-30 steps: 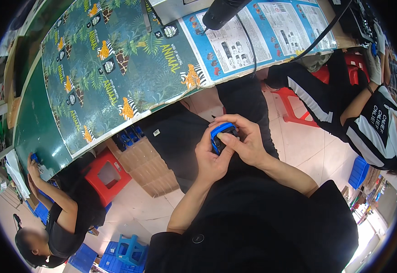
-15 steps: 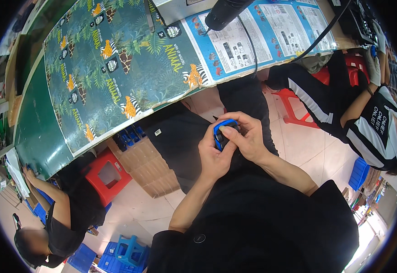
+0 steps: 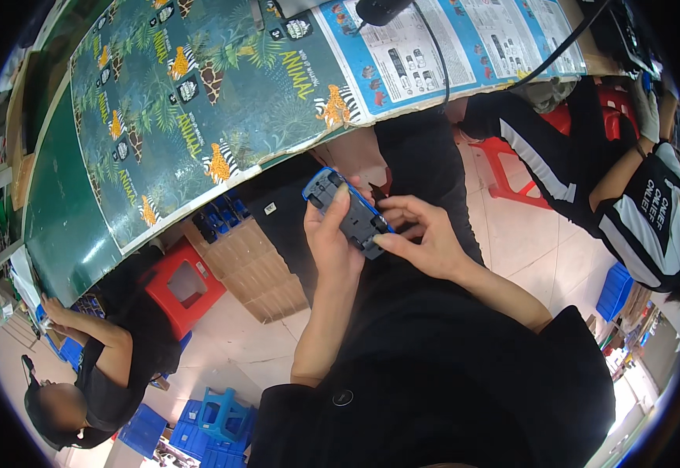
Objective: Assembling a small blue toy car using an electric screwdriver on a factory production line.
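A blue toy car (image 3: pixel 353 221) is turned with its dark grey underside and black wheels toward me, above my lap and off the table edge. My left hand (image 3: pixel 329 242) is wrapped round its left side, the thumb lying across the underside. At the car's lower right end, the thumb of my right hand (image 3: pixel 432 243) presses on the corner near a wheel. The other right fingers are bent behind that end and partly hidden. The car's top side faces away from me and cannot be seen.
The green table (image 3: pixel 67 226) bears printed animal sheets, with a dark corded tool (image 3: pixel 383 9) hanging over it. Below stands a cardboard box (image 3: pixel 253 277) with blue parts, beside a red stool (image 3: pixel 186 285). Co-workers sit at left (image 3: pixel 122 351) and right (image 3: pixel 640 214). Blue crates lie behind.
The toy car has been turned from a steep, end-on hold between both hands to show its long underside. My left hand moved left; the right slid to the car's lower end.
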The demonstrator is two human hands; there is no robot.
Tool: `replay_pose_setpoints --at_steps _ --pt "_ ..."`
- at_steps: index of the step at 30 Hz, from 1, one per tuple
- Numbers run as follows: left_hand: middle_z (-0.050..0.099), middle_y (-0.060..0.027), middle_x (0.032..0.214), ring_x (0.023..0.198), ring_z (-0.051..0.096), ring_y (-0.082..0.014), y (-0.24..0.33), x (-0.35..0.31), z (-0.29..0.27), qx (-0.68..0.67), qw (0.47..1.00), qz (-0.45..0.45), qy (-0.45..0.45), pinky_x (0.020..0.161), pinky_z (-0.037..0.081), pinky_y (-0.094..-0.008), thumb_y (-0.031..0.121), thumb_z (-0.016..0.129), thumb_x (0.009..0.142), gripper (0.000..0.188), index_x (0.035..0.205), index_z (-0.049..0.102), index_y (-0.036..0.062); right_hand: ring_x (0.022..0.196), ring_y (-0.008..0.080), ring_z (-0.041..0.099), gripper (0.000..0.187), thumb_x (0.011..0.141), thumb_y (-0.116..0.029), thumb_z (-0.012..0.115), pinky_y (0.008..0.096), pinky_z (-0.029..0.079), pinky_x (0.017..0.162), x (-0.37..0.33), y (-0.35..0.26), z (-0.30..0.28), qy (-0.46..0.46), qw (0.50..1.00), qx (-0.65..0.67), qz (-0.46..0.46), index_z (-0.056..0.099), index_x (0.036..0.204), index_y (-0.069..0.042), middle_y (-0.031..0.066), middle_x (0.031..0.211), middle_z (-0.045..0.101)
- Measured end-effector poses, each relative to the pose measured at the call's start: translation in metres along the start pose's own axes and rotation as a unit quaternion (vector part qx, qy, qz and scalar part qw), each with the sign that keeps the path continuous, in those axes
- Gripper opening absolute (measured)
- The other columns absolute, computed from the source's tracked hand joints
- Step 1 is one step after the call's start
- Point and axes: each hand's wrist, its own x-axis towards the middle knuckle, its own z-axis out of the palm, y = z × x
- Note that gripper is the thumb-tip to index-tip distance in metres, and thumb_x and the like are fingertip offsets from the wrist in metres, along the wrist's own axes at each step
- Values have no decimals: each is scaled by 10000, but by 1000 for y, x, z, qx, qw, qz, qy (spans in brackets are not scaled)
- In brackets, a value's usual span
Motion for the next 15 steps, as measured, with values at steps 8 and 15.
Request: replay_pose_setpoints --at_steps 8,15 --pt "638 -154 1109 910 655 -233 -4 -2 9 2 999 47 17 818 549 -369 74 619 922 348 1248 510 20 677 96 650 319 856 -199 759 228 517 606 3 14 15 -13 993 117 29 673 1009 67 85 806 691" --pt "638 -146 1138 935 644 -235 -15 3 2 17 998 44 38 842 545 -366 107 635 920 392 1280 503 30 713 78 626 248 908 -142 705 227 533 608 9 19 9 -32 995 83 46 632 1017 69 67 848 661"
